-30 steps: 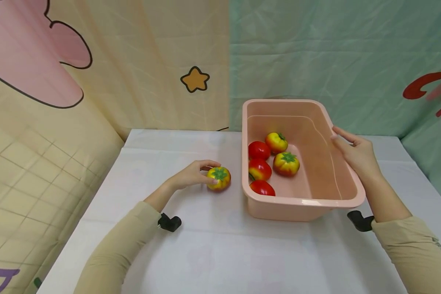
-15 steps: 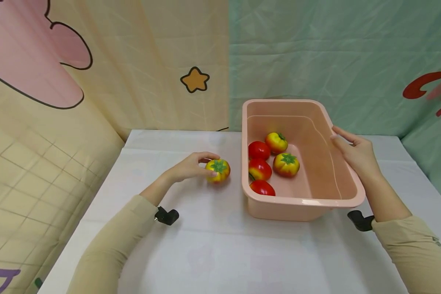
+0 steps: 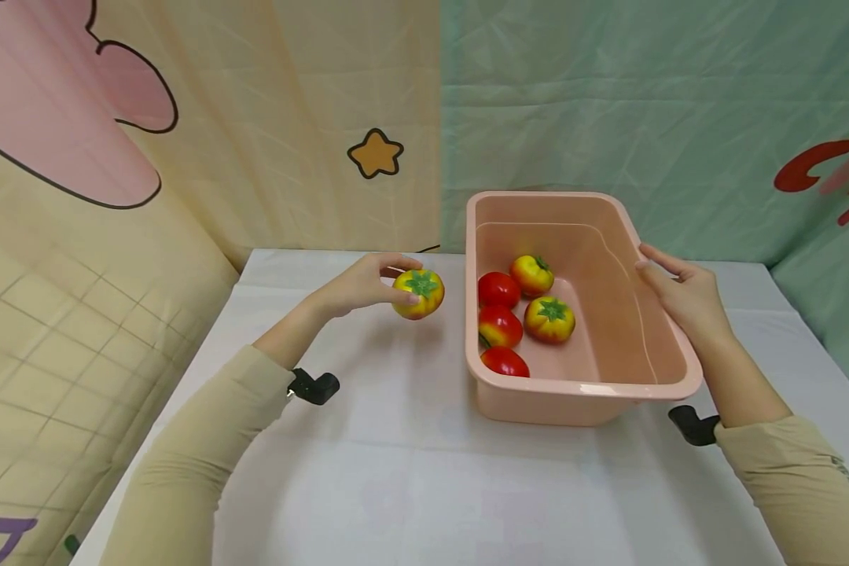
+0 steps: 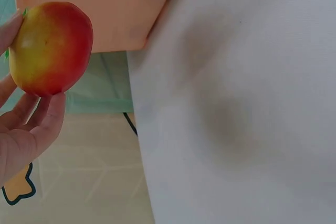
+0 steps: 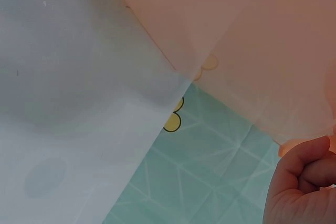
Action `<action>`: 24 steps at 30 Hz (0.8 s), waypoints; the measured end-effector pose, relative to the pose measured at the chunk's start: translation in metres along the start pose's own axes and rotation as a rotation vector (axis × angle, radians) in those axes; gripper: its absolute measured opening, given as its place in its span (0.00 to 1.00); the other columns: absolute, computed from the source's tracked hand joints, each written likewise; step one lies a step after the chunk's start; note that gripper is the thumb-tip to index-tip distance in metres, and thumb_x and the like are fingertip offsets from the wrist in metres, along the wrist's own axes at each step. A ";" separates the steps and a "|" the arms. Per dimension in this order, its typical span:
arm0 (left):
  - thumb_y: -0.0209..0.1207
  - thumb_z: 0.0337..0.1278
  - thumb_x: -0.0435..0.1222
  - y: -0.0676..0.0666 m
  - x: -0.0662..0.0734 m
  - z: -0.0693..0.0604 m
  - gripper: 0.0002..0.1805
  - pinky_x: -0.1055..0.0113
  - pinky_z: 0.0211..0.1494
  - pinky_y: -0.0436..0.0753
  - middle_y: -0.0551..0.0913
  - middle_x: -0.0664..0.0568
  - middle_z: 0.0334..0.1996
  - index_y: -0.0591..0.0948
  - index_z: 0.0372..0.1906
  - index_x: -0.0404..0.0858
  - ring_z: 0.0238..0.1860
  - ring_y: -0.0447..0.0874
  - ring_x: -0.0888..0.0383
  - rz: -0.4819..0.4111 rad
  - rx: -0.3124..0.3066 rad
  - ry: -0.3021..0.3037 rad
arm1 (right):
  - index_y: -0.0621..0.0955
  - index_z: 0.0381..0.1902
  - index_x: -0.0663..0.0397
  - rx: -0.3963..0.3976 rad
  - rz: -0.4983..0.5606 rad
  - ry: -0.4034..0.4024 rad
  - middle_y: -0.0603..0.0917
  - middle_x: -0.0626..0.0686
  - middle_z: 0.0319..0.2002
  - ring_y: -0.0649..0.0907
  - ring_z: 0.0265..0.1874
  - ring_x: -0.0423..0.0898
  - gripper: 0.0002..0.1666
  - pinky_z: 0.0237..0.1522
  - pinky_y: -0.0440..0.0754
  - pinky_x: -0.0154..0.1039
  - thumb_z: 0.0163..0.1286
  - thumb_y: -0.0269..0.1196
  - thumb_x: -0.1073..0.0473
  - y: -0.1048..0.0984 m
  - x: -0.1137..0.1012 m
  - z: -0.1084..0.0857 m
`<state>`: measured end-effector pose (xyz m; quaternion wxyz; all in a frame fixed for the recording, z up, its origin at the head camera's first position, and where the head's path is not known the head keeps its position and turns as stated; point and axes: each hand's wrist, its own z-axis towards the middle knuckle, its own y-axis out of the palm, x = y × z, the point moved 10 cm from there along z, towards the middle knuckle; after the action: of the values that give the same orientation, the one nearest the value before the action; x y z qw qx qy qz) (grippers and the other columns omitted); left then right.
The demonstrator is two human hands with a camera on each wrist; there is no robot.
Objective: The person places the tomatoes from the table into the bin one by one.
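Note:
My left hand pinches a yellow-and-red tomato with a green star-shaped top, between thumb and fingers. In the left wrist view the tomato is above the table, its red side showing and its green top mostly hidden. To its right stands a pink plastic bin. Inside, along the left wall, lie a red tomato, a red-yellow tomato and another red tomato. Beside them sit two yellow-red tomatoes. My right hand grips the bin's right rim; the right wrist view shows its curled fingers.
A white cloth covers the table. Behind it hangs a printed curtain, beige on the left and green on the right. The bin stands near the table's back edge. Black camera mounts stick out from both wrists.
My left hand has raised the tomato off the table and moved it toward the back. The right hand and the bin have stayed nearly still.

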<state>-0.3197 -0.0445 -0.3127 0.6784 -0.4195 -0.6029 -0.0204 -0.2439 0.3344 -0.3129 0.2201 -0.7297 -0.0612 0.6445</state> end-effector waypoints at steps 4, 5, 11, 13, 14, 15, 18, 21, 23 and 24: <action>0.67 0.47 0.36 -0.009 0.012 0.001 0.29 0.59 0.52 0.77 0.74 0.46 0.55 0.74 0.58 0.36 0.57 0.69 0.48 -0.012 0.032 0.000 | 0.63 0.69 0.41 0.002 -0.003 0.001 0.77 0.33 0.36 0.81 0.29 0.26 0.41 0.30 0.80 0.27 0.61 0.57 0.35 0.000 0.000 0.000; 0.67 0.47 0.36 -0.011 0.015 0.001 0.29 0.58 0.52 0.77 0.74 0.46 0.55 0.74 0.58 0.36 0.57 0.69 0.48 -0.018 0.037 0.004 | 0.63 0.69 0.41 0.002 -0.001 0.001 0.77 0.33 0.36 0.81 0.29 0.26 0.41 0.30 0.80 0.27 0.61 0.57 0.35 0.000 0.000 0.000; 0.67 0.47 0.35 -0.020 0.033 0.004 0.29 0.58 0.51 0.78 0.75 0.48 0.53 0.75 0.58 0.37 0.56 0.69 0.49 0.010 0.049 0.031 | 0.63 0.69 0.42 -0.001 0.014 -0.006 0.75 0.26 0.30 0.81 0.29 0.26 0.42 0.30 0.80 0.27 0.61 0.57 0.35 0.000 -0.001 -0.001; 0.67 0.47 0.35 -0.023 0.039 0.006 0.28 0.58 0.51 0.78 0.76 0.48 0.53 0.75 0.57 0.37 0.55 0.69 0.49 0.021 0.057 0.041 | 0.62 0.69 0.42 -0.004 0.018 -0.006 0.76 0.26 0.29 0.81 0.29 0.26 0.42 0.30 0.80 0.27 0.61 0.57 0.35 0.000 -0.002 -0.001; 0.67 0.47 0.35 -0.024 0.042 0.007 0.28 0.58 0.50 0.78 0.76 0.48 0.53 0.75 0.57 0.37 0.55 0.69 0.49 0.025 0.063 0.047 | 0.62 0.69 0.42 -0.005 0.019 -0.004 0.76 0.26 0.30 0.81 0.29 0.26 0.42 0.30 0.80 0.27 0.61 0.57 0.35 -0.001 -0.002 -0.001; 0.67 0.48 0.36 -0.025 0.045 0.008 0.28 0.58 0.50 0.78 0.76 0.47 0.53 0.75 0.57 0.36 0.55 0.69 0.48 0.032 0.067 0.053 | 0.62 0.69 0.42 -0.006 0.019 -0.003 0.76 0.26 0.30 0.81 0.29 0.26 0.42 0.30 0.80 0.26 0.61 0.57 0.35 -0.001 -0.001 -0.002; 0.67 0.48 0.37 -0.027 0.053 0.011 0.28 0.59 0.50 0.79 0.76 0.48 0.53 0.75 0.58 0.37 0.55 0.69 0.49 0.049 0.073 0.062 | 0.62 0.69 0.41 -0.011 0.021 0.007 0.76 0.27 0.31 0.81 0.30 0.27 0.42 0.31 0.80 0.27 0.61 0.57 0.34 0.000 -0.001 -0.001; 0.67 0.48 0.38 -0.026 0.062 0.014 0.28 0.60 0.49 0.79 0.76 0.49 0.53 0.75 0.58 0.38 0.55 0.70 0.50 0.069 0.075 0.078 | 0.62 0.69 0.40 -0.013 0.022 0.010 0.76 0.28 0.31 0.81 0.30 0.27 0.42 0.31 0.80 0.27 0.61 0.56 0.34 0.001 0.000 -0.001; 0.67 0.49 0.39 -0.025 0.069 0.016 0.28 0.61 0.48 0.79 0.76 0.50 0.53 0.75 0.58 0.39 0.55 0.70 0.51 0.090 0.073 0.091 | 0.62 0.69 0.40 -0.011 0.017 0.007 0.76 0.27 0.31 0.81 0.30 0.27 0.41 0.31 0.80 0.27 0.61 0.56 0.35 0.001 -0.001 0.000; 0.67 0.49 0.39 -0.024 0.074 0.018 0.28 0.62 0.48 0.80 0.76 0.50 0.53 0.75 0.58 0.40 0.54 0.71 0.52 0.098 0.070 0.102 | 0.62 0.69 0.40 -0.009 0.013 0.005 0.76 0.27 0.31 0.81 0.30 0.27 0.41 0.31 0.80 0.27 0.61 0.56 0.35 0.001 -0.001 0.000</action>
<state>-0.3267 -0.0143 -0.2397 0.7227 -0.4229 -0.5466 0.0124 -0.2441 0.3331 -0.3118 0.2129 -0.7327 -0.0586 0.6437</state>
